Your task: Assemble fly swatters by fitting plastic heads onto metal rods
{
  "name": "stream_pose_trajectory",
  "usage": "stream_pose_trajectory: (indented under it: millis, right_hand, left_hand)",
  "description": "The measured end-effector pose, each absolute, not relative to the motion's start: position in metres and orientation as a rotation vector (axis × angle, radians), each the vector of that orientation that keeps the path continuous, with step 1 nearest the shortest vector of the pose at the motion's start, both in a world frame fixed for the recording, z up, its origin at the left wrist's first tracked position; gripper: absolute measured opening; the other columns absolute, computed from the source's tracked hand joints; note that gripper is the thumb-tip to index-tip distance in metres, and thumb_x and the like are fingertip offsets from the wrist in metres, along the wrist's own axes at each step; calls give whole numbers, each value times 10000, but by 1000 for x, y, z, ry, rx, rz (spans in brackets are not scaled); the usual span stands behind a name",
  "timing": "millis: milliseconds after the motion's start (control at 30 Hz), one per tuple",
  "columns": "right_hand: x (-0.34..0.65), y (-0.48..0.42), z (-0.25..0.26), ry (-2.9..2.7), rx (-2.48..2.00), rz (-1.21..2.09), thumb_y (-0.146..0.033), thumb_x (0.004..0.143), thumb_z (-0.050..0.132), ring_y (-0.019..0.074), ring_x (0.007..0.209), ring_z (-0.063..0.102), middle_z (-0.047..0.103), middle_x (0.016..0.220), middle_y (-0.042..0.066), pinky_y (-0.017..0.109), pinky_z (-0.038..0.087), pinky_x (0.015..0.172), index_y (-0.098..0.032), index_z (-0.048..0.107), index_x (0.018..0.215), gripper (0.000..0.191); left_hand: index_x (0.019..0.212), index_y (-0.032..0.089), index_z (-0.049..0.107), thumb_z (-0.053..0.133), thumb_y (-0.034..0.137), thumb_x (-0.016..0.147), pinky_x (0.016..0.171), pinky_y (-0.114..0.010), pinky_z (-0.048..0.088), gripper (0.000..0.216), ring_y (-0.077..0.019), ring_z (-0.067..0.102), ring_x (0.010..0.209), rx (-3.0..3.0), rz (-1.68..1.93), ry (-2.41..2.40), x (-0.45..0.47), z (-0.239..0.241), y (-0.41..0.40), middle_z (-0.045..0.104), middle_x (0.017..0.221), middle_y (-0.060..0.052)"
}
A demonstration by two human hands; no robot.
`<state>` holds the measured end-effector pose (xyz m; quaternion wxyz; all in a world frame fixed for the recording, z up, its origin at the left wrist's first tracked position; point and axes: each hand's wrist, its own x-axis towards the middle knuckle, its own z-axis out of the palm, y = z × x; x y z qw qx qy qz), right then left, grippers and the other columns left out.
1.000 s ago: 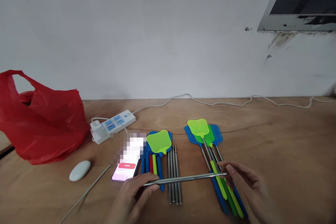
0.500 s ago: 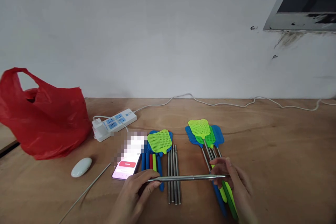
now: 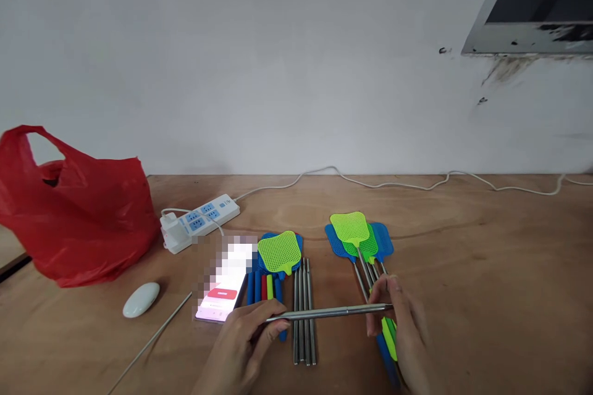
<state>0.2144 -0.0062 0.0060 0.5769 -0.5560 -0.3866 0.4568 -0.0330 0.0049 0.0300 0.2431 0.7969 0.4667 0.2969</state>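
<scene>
A thin metal telescopic rod (image 3: 328, 312) is held almost level above the table. My left hand (image 3: 252, 336) pinches its left end, and my right hand (image 3: 401, 321) grips the right end between thumb and fingers. Below the rod lie several loose metal rods (image 3: 304, 342), side by side. Left of these sit a lime-green fly swatter head (image 3: 280, 252) over blue ones and several coloured handles (image 3: 257, 287). Fly swatters with metal shafts, a lime-green one (image 3: 349, 228) on top, lie fanned out at the right; my right hand partly covers their handles.
A lit phone (image 3: 227, 296), partly pixelated, lies left of the handles. Behind it is a white power strip (image 3: 215, 213) with its cable along the wall. A red plastic bag (image 3: 83, 216) stands at far left, near a white oval object (image 3: 141, 300) and another cable (image 3: 151, 345).
My right hand has moved slightly left and up, tilting the rod's right end a little higher. The view has shifted slightly. Both hands keep hold of the rod.
</scene>
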Motion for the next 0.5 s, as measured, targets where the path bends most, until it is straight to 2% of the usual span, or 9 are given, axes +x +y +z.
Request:
stream_pose_trajectory:
  millis: [200,367,500]
  right_hand:
    - [197,-2,-7,-929,-1291,1196,-734,866,479,146,418,518,541,451,-2,251,412,446,-211,522,591,592]
    - [189,0,-9,-791,-1251,1183,-740,809,570,119,398,474,517,461,-21,228,357,409,-208,506,588,579]
    - [185,2,-6,-769,-1201,1220,-765,788,571,107,375,462,490,441,-34,219,348,398,-210,490,582,597]
  left_hand:
    - [829,220,639,390,386,1044,579,-228,449,368,-167,627,614,2244,741,1234,-26,36,5,682,722,-4]
    - [784,214,607,382,374,1047,544,-212,404,381,-150,613,581,2256,734,1235,-23,32,5,646,678,15]
    - [743,215,574,376,377,1048,529,-202,389,398,-141,611,554,2263,764,1197,-20,24,6,617,636,24]
